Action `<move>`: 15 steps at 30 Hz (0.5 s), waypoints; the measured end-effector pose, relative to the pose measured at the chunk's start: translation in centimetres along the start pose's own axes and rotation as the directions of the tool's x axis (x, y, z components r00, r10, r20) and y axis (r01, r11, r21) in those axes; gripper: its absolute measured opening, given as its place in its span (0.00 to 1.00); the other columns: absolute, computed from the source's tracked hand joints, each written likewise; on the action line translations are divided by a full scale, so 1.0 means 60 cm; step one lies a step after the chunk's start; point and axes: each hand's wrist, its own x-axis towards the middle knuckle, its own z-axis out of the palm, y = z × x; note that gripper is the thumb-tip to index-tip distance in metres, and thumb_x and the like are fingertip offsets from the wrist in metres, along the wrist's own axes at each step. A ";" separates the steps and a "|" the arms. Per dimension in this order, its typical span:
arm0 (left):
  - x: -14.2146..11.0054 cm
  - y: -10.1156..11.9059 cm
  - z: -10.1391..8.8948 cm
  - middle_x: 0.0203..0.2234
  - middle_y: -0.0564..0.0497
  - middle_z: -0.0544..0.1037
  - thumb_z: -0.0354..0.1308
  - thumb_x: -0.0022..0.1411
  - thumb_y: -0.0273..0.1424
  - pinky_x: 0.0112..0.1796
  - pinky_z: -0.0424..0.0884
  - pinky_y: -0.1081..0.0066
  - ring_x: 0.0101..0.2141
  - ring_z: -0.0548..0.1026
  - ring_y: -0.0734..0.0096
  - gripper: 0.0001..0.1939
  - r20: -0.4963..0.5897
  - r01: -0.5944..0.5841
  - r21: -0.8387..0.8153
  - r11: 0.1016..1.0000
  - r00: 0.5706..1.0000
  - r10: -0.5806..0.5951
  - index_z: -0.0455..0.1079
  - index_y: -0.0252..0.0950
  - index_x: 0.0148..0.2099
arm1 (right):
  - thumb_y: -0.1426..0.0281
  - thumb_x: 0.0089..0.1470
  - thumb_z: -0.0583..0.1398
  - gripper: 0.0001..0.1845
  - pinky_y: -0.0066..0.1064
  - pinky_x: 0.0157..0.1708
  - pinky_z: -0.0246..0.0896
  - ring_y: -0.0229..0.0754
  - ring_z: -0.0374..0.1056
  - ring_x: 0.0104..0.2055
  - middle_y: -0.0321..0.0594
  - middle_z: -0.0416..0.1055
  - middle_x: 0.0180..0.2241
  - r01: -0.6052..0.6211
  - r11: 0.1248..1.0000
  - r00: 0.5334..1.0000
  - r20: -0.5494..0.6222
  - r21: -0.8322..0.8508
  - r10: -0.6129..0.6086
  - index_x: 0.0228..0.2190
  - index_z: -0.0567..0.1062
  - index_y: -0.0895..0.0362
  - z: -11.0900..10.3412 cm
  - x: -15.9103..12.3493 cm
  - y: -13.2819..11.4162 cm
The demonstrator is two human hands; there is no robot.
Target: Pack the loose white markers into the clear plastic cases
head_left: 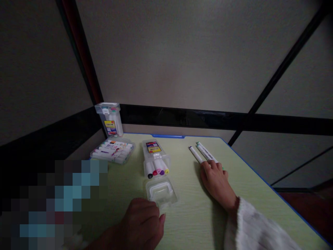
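Note:
My right hand [215, 180] lies over several white markers on the table's right half, its fingers curled down onto them. A dark-capped marker [195, 154] sticks out past the fingertips, and green-ended markers [206, 151] lie beside it, partly hidden under the hand. In the lower middle rests my left hand [142, 222], a loose fist with the thumb out and no object visible in it. Just beyond its knuckles is the open clear lid [162, 192] of a plastic marker case [153, 150], which lies flat with several coloured marker ends facing me.
At the back left, another marker case [111, 119] stands upright and closed. A flat clear pack of markers [113, 150] lies in front of it. The pale table [187, 215] has a blue edge and meets a wall at the back. A pixelated patch covers the lower left.

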 end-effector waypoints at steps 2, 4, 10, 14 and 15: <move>-0.002 -0.001 0.002 0.11 0.58 0.56 0.47 0.57 0.16 0.20 0.47 0.71 0.16 0.50 0.77 0.17 0.006 -0.009 -0.003 1.000 1.000 0.009 0.52 0.35 0.19 | 0.71 0.55 0.51 0.07 0.35 0.29 0.54 0.50 0.60 0.39 0.47 0.66 0.38 -0.010 1.000 1.000 0.010 0.000 0.010 0.35 0.68 0.57 -0.002 0.000 0.000; -0.002 -0.002 0.003 0.12 0.58 0.56 0.47 0.56 0.16 0.20 0.47 0.71 0.16 0.50 0.77 0.17 0.015 -0.011 -0.006 1.000 1.000 0.011 0.52 0.35 0.19 | 0.71 0.55 0.51 0.06 0.35 0.28 0.54 0.50 0.60 0.38 0.47 0.65 0.37 -0.019 1.000 1.000 0.018 0.005 0.019 0.34 0.67 0.57 -0.005 0.000 -0.001; 0.000 -0.002 0.005 0.12 0.58 0.56 0.47 0.56 0.16 0.20 0.46 0.71 0.16 0.50 0.77 0.17 0.032 -0.023 -0.010 1.000 0.999 0.023 0.52 0.35 0.19 | 0.72 0.55 0.51 0.05 0.35 0.28 0.54 0.50 0.61 0.37 0.46 0.65 0.35 -0.016 0.999 1.000 0.021 0.035 0.016 0.31 0.67 0.57 -0.006 -0.001 0.000; 0.002 -0.002 0.006 0.11 0.58 0.56 0.47 0.56 0.16 0.20 0.45 0.71 0.16 0.50 0.77 0.17 0.033 -0.001 -0.031 1.000 0.999 0.002 0.51 0.35 0.18 | 0.73 0.53 0.51 0.05 0.34 0.28 0.55 0.48 0.62 0.34 0.46 0.66 0.32 0.009 0.997 1.000 0.009 0.071 -0.010 0.28 0.66 0.57 -0.001 0.004 0.005; 0.003 -0.002 0.006 0.11 0.58 0.56 0.47 0.56 0.17 0.20 0.46 0.71 0.16 0.50 0.78 0.17 0.031 0.000 -0.028 1.000 1.000 0.001 0.51 0.35 0.18 | 0.73 0.52 0.52 0.05 0.34 0.29 0.56 0.47 0.62 0.34 0.45 0.66 0.31 0.017 0.996 1.000 0.006 0.083 -0.018 0.26 0.66 0.57 0.000 0.006 0.006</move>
